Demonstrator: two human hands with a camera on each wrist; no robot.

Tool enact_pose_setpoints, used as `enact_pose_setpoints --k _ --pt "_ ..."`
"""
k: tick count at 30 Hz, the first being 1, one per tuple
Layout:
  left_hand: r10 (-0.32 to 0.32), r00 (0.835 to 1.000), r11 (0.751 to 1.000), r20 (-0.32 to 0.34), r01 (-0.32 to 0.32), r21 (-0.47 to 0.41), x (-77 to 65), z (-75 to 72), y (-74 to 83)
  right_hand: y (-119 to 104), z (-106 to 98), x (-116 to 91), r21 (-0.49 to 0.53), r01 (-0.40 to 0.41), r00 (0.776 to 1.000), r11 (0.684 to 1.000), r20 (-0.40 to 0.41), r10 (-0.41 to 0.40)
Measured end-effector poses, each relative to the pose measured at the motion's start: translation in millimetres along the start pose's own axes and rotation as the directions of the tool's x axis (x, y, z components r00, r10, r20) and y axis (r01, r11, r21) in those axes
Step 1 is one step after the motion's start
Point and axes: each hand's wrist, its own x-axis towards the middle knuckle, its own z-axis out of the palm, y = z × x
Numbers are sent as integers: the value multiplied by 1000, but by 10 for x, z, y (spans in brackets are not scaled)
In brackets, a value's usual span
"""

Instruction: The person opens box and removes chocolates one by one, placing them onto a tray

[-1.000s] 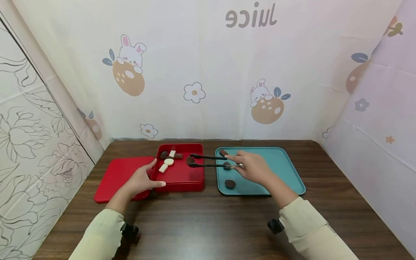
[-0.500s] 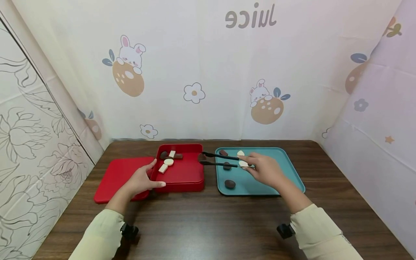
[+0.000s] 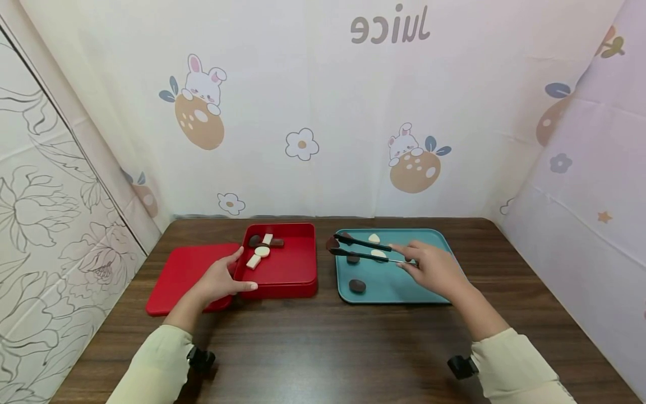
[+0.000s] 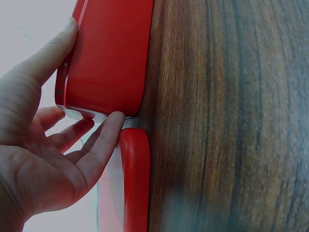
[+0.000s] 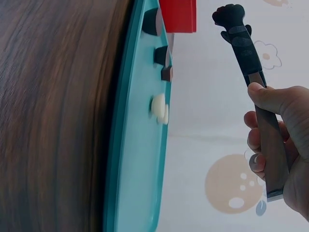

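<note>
My left hand (image 3: 220, 279) holds the near left corner of the red box (image 3: 292, 290), thumb at the front and fingers along its side. Inside lie several brown and cream chocolate pieces, among them a round cream one (image 3: 262, 252). My right hand (image 3: 429, 268) grips black-and-silver tongs (image 5: 272, 154) with paw-shaped ends. Between their tips, in the head view, is a dark brown chocolate (image 3: 331, 243), over the left edge of the teal tray (image 3: 419, 286). On the tray sit dark chocolates, including an oval one (image 3: 357, 286), and two cream pieces, one (image 3: 374, 238) behind the tongs.
A flat red lid (image 3: 187, 275) lies left of the box, partly behind my left forearm. Box, lid and tray stand on a dark wooden table (image 3: 323, 348). A patterned curtain (image 3: 303, 101) hangs behind the table's back edge.
My right hand has drawn the tongs, with the brown chocolate between their tips, rightward from over the red box to the tray's left edge. My left hand and the box have stayed put.
</note>
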Motion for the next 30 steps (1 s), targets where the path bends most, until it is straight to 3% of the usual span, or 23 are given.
enact_pose_setpoints --k 23,30 --pt "5 1000 999 -2 -5 39 14 3 -14 266 -228 -429 -60 -30 1000 998 -8 29" --pt "-6 1000 1000 -1 6 28 29 6 -18 337 -286 -579 -81 -62 998 995 25 64"
